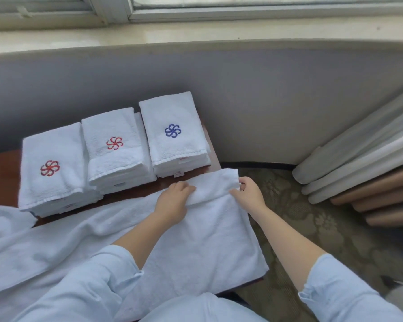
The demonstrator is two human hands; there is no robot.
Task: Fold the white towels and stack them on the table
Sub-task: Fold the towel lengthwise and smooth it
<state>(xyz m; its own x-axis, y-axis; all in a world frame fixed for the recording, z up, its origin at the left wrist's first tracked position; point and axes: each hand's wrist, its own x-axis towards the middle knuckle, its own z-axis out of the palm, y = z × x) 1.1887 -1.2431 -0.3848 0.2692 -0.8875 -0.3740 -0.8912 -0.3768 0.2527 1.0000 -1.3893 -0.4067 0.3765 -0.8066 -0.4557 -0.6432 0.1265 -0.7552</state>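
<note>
A: Where does the towel lie against the hands?

B: The unfolded white towel (207, 240) is spread flat over the near part of the dark wooden table (2, 173), under both forearms. Its far edge is turned back into a thick fold (214, 184). The left hand (172, 201) grips that fold near its left end, fingers curled over the top. The right hand (247, 194) pinches the fold's right end at the towel's corner, by the table's right edge, with patterned carpet (312, 228) just beyond.

A: And the folded ones?

B: Three piles stand beyond the hands, towards the grey wall (265, 101). The left stack (56, 194) and the middle stack (116, 168) touch side to side. The right stack (172, 154) is just beside the middle one and just behind the fold.

A: Any writing?

B: Emblems, mostly. The left stack's top towel has a red embroidered pinwheel (49, 168), the middle stack's another red one (114, 143), and the right stack's a blue pinwheel (173, 130). Small white tags (179, 174) stick out at the right stack's front; their reddish print is too small to read.
</note>
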